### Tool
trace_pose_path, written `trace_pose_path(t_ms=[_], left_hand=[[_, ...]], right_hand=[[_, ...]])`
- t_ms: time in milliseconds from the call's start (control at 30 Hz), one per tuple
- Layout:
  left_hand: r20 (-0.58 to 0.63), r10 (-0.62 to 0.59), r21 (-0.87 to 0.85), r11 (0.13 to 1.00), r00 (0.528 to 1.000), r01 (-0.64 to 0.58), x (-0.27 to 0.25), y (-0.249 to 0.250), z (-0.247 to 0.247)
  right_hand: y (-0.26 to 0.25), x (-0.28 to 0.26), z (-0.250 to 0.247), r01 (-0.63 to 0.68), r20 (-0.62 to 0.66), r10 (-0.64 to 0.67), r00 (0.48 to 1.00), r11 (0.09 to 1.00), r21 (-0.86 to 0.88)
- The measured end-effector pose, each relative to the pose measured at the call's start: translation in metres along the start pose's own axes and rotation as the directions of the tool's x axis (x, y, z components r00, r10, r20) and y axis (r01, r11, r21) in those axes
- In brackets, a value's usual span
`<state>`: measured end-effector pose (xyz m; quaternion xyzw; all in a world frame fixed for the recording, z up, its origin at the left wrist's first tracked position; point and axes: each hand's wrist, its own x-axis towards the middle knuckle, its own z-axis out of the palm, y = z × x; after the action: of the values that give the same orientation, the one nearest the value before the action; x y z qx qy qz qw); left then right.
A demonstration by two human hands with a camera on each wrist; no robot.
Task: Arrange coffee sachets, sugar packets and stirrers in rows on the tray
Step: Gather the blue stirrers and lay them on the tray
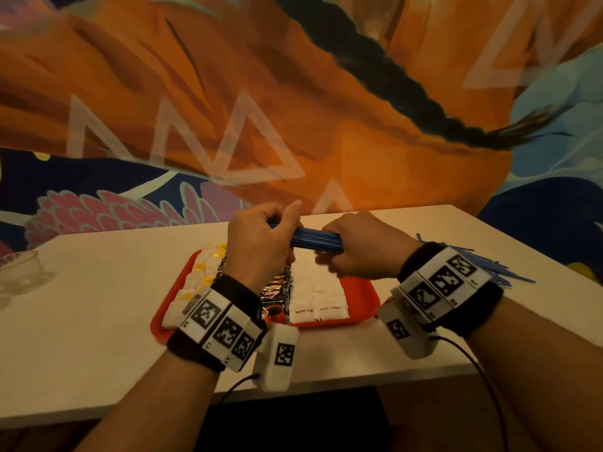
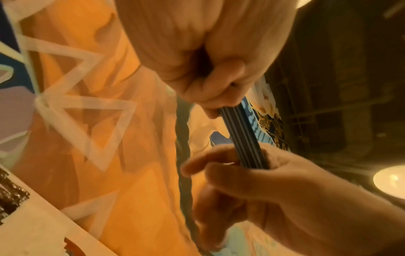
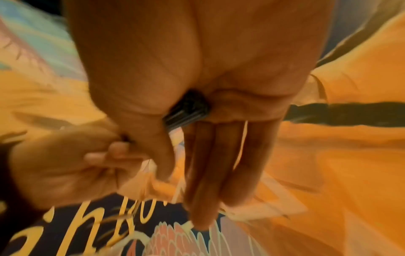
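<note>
A painted mural (image 1: 293, 93) in orange, blue and pink fills the far wall. Before it stands the white counter (image 1: 98, 321). A red tray (image 1: 362, 288) lies on it near the middle, close to the near edge. On the tray the packets sit in rows running near to far: white and yellow sugar packets (image 1: 199, 278) along the left side, dark coffee sachets (image 1: 275, 298) in the middle, and white brown-sugar packets (image 1: 318, 288) right of those. The right strip of the tray is bare red.

Both hands hover over the tray, above its far half. The left hand (image 1: 257, 246) has its fingers curled round the left end of a bundle of blue stirrers (image 1: 315, 241); the left wrist view shows the same bundle (image 2: 243, 136) running from that fist to the other hand. The right hand (image 1: 355, 246) grips the bundle's right end, thumb on one side and fingers on the other; in the right wrist view the stirrer ends (image 3: 188, 110) show dark in the crook of the palm, with the fingers fairly straight beyond them. The bundle lies roughly level, left to right.

A loose heap of more blue stirrers (image 1: 489, 265) lies on the counter at the right, behind the right wrist. A clear glass bowl (image 1: 19, 272) stands at the far left edge.
</note>
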<state>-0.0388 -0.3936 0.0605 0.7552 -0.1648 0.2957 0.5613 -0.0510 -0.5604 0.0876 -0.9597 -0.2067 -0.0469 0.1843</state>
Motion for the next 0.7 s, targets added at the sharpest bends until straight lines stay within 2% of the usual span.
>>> trace_pose_path(t_ms=[67, 167, 267, 400, 500, 567, 600, 633, 700], left_hand=[[-0.005, -0.044, -0.044, 0.998, 0.999, 0.044, -0.001, 0.000, 0.003], [-0.029, -0.214, -0.171, 0.964, 0.976, 0.206, 0.006, -0.006, 0.012], [-0.018, -0.174, -0.135, 0.976, 0.985, 0.170, 0.008, -0.011, 0.019], [0.016, -0.065, -0.067, 0.996, 0.998, 0.066, 0.010, -0.010, 0.027], [0.058, -0.108, -0.139, 0.983, 0.992, 0.116, 0.011, -0.010, 0.034], [0.181, -0.232, -0.336, 0.899, 0.956, 0.282, 0.009, -0.006, 0.037], [0.260, -0.305, -0.407, 0.826, 0.916, 0.391, 0.008, -0.005, 0.037], [0.320, -0.365, -0.431, 0.766, 0.874, 0.477, 0.007, -0.005, 0.040], [0.377, -0.444, -0.407, 0.709, 0.813, 0.576, 0.004, -0.010, 0.049]], right_hand=[[-0.003, -0.001, 0.002, -0.049, -0.073, 0.042, 0.996, 0.994, -0.097], [-0.004, -0.004, 0.005, -0.079, -0.204, 0.020, 0.979, 0.954, -0.289], [0.002, -0.009, 0.007, -0.097, -0.226, 0.032, 0.974, 0.954, -0.282], [0.010, -0.012, 0.007, -0.143, -0.163, 0.112, 0.980, 0.970, -0.195], [0.017, -0.009, 0.008, -0.188, -0.193, 0.149, 0.970, 0.962, -0.200], [0.027, -0.007, 0.009, -0.233, -0.243, 0.185, 0.952, 0.955, -0.185], [0.033, -0.006, 0.009, -0.262, -0.276, 0.212, 0.938, 0.952, -0.157], [0.040, -0.004, 0.009, -0.295, -0.310, 0.246, 0.918, 0.948, -0.122], [0.050, -0.002, 0.011, -0.364, -0.339, 0.323, 0.884, 0.929, -0.061]])
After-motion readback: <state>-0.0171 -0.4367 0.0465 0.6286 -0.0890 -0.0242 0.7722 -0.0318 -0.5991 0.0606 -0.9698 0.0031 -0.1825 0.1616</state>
